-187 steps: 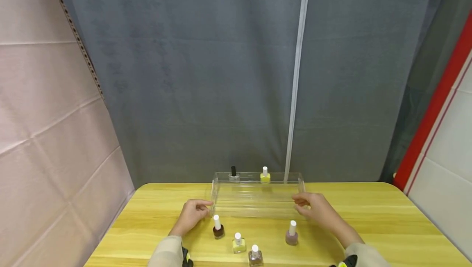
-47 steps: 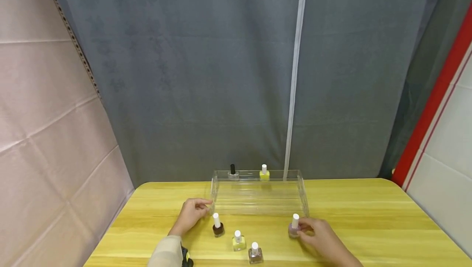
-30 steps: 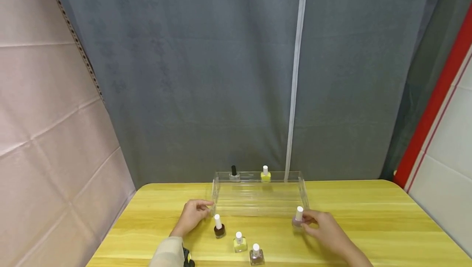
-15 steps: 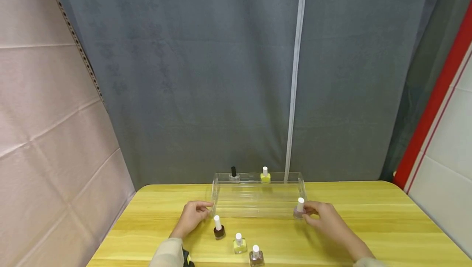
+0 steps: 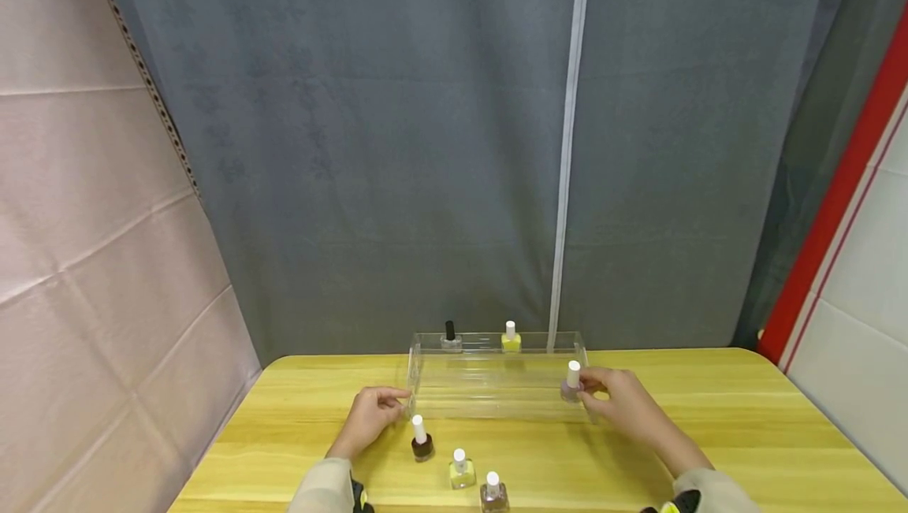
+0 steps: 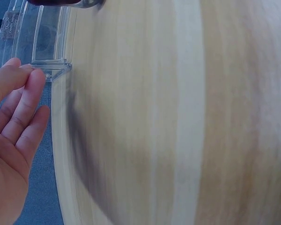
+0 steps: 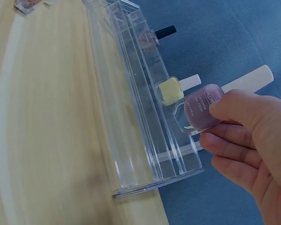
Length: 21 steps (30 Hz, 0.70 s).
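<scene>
My right hand (image 5: 619,401) pinches a lilac nail polish bottle (image 7: 202,108) with a white cap, thumb on its label. In the head view the bottle is over the right end of a clear stepped acrylic rack (image 5: 489,404); the right wrist view shows it tilted, overlapping the rack's right end. On the back step stand a yellow nail polish (image 5: 511,342) with a white cap and a clear-looking bottle (image 5: 451,343) with a black cap. My left hand (image 5: 372,418) pinches at the rack's left end, thumb and index fingertips together in the left wrist view.
Three white-capped bottles stand on the wooden table (image 5: 745,434) in front of the rack: a dark brown one (image 5: 422,448) near my left hand, a pale yellow one (image 5: 462,474), and a brownish one (image 5: 493,498) nearest me. A grey curtain (image 5: 397,182) hangs behind the table.
My right hand left the rack's right end, took the lilac bottle from the table and carried it up and back over the rack. My left hand has stayed put.
</scene>
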Each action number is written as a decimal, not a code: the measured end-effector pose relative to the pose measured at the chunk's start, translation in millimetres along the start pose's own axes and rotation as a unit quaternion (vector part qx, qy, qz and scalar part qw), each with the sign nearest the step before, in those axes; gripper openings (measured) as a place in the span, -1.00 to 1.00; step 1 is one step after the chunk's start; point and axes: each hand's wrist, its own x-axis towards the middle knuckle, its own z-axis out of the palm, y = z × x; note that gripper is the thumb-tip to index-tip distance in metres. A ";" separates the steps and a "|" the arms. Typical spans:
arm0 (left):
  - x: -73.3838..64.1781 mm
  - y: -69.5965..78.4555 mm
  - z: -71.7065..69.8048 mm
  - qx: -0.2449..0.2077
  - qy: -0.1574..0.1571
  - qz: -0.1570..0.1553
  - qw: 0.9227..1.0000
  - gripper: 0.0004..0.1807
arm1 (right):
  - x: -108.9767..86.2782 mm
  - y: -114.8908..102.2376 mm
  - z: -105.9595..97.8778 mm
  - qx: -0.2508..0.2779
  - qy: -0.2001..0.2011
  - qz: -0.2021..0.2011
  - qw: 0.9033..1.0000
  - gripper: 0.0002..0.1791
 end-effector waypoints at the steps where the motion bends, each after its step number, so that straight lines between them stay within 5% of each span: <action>1: 0.1 -0.4 -0.1 0.000 0.000 0.000 1.000 -0.72 | 1.2 -0.3 -0.7 -0.002 0.000 0.000 1.000 -0.84; 21: 1.9 -0.2 -0.5 0.003 0.009 0.001 1.000 -0.72 | 19.1 -0.1 -13.1 -0.015 -0.011 0.012 1.000 -0.78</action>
